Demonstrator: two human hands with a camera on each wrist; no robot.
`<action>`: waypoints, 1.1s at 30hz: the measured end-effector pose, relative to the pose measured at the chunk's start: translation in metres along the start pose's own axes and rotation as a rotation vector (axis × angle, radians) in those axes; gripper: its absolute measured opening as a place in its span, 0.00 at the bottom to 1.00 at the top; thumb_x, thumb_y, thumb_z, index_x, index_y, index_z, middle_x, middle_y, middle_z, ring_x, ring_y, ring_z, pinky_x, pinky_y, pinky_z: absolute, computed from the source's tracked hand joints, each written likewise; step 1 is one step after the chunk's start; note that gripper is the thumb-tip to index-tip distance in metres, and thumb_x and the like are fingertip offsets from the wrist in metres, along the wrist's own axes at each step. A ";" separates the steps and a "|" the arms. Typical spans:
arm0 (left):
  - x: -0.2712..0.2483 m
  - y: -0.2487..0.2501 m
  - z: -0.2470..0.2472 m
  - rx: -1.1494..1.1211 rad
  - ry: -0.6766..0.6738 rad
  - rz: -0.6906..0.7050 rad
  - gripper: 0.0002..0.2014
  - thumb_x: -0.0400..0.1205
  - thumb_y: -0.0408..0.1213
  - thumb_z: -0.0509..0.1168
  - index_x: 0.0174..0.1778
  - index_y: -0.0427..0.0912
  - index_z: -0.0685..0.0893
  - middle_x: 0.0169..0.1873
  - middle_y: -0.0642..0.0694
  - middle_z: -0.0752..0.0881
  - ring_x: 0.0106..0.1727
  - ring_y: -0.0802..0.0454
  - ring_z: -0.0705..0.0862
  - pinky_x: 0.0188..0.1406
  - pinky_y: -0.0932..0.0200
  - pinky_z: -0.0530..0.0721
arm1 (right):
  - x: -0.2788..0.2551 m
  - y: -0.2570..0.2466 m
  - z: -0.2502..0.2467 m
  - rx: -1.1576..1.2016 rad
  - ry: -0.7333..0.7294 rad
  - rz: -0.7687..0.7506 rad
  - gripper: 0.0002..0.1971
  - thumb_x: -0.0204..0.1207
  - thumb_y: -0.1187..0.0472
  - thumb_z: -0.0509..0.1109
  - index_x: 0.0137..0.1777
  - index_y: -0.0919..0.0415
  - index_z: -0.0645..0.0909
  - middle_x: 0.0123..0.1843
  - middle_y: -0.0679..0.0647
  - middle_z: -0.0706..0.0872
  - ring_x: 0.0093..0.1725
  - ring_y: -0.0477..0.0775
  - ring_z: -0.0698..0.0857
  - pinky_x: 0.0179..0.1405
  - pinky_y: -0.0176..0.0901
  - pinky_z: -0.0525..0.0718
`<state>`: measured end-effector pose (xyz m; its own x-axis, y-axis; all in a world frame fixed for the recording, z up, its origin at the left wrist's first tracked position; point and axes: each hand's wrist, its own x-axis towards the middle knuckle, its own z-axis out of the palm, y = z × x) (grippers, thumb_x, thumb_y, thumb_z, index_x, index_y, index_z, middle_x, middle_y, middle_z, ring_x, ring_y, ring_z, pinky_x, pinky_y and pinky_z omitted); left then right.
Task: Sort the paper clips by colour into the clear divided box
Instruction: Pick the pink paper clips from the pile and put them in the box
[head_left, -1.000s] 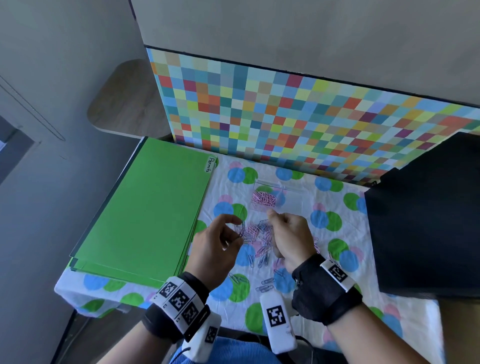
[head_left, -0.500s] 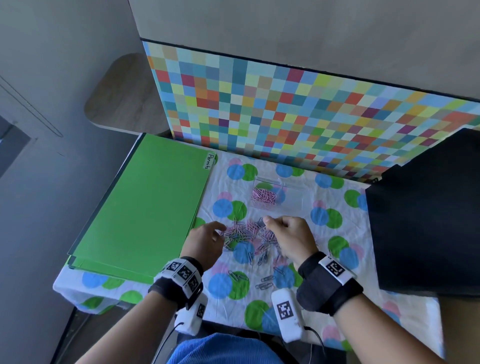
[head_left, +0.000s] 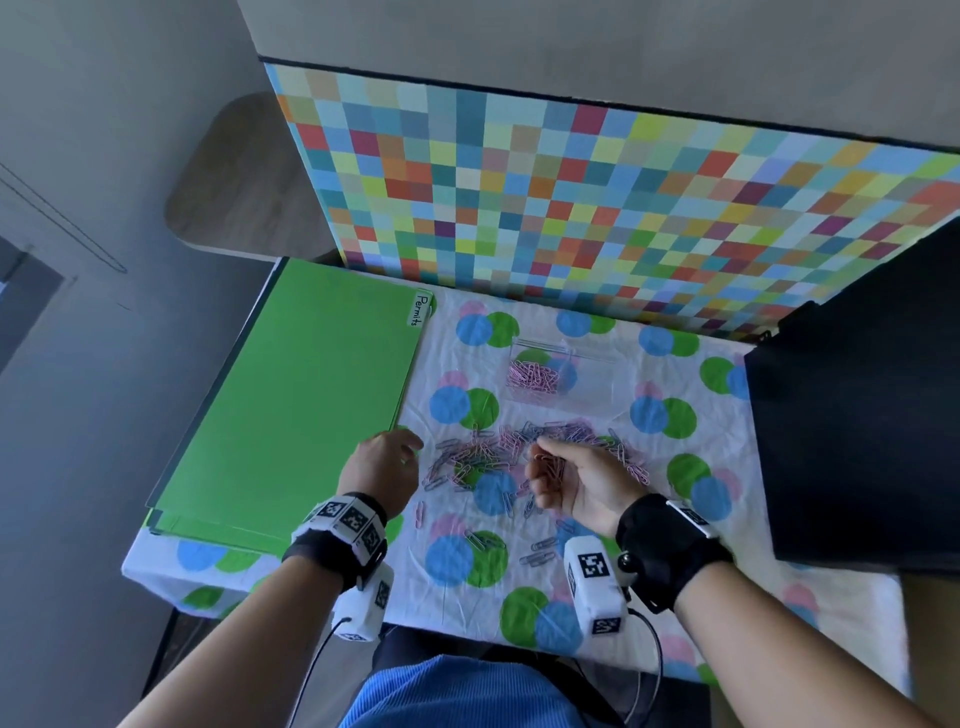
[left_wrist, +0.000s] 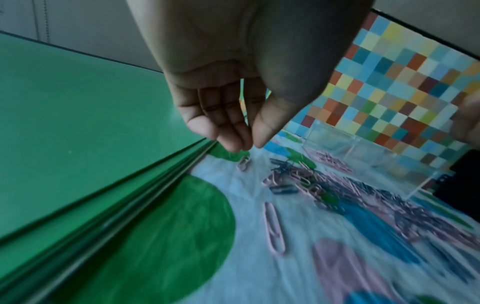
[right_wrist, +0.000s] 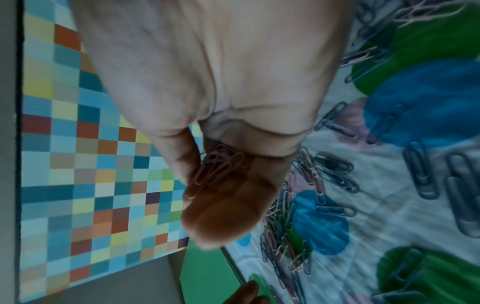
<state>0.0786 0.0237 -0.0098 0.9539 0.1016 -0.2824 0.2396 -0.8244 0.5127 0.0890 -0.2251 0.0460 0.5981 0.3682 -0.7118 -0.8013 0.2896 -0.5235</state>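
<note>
The clear divided box (head_left: 597, 384) stands at the back of the cloth, with pink clips (head_left: 535, 376) in its left compartment; the right compartment looks bare. Loose pink and blue-grey paper clips (head_left: 498, 452) lie heaped in front of it. My right hand (head_left: 540, 467) hovers over the heap, turned palm-in and cupped round a bunch of pink clips (right_wrist: 218, 164), thumb beside them. My left hand (head_left: 413, 447) hangs at the heap's left end by the folder edge. Its straight fingers and thumb (left_wrist: 250, 145) nearly meet, with nothing between them, just above one pink clip (left_wrist: 244, 163).
A stack of green folders (head_left: 301, 395) labelled "Permits" fills the table's left side. A black block (head_left: 857, 415) bounds the right side, and a chequered panel (head_left: 571, 208) the back. Stray clips (head_left: 540, 551) lie on the dotted cloth (head_left: 457, 587) near the front.
My left hand has slid left, off the heap to the folder's edge. My right hand has turned from knuckles-up to palm-in, which shows the pink clips it holds.
</note>
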 end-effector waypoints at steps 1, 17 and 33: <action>-0.001 0.001 0.003 0.012 -0.011 0.023 0.12 0.79 0.30 0.63 0.54 0.47 0.87 0.48 0.51 0.90 0.43 0.56 0.86 0.49 0.59 0.87 | 0.002 0.000 -0.001 0.017 0.015 0.010 0.12 0.82 0.59 0.61 0.40 0.63 0.79 0.31 0.56 0.82 0.24 0.50 0.80 0.20 0.39 0.79; 0.025 0.014 -0.004 -0.132 -0.106 -0.100 0.06 0.80 0.35 0.68 0.47 0.43 0.90 0.40 0.49 0.89 0.37 0.56 0.86 0.39 0.66 0.83 | 0.067 -0.101 0.031 -0.271 0.446 -0.086 0.04 0.82 0.69 0.59 0.47 0.68 0.74 0.44 0.64 0.77 0.38 0.58 0.78 0.51 0.55 0.84; 0.025 0.015 -0.007 0.150 -0.072 -0.044 0.06 0.80 0.34 0.63 0.42 0.42 0.85 0.38 0.49 0.87 0.34 0.55 0.85 0.31 0.64 0.85 | 0.072 -0.017 0.045 -1.470 0.254 -0.433 0.05 0.76 0.64 0.68 0.46 0.60 0.86 0.45 0.55 0.89 0.44 0.55 0.87 0.47 0.47 0.87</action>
<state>0.1074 0.0177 -0.0040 0.9262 0.1040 -0.3623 0.2464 -0.8944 0.3733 0.1462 -0.1635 0.0249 0.8832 0.2901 -0.3685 0.0275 -0.8164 -0.5768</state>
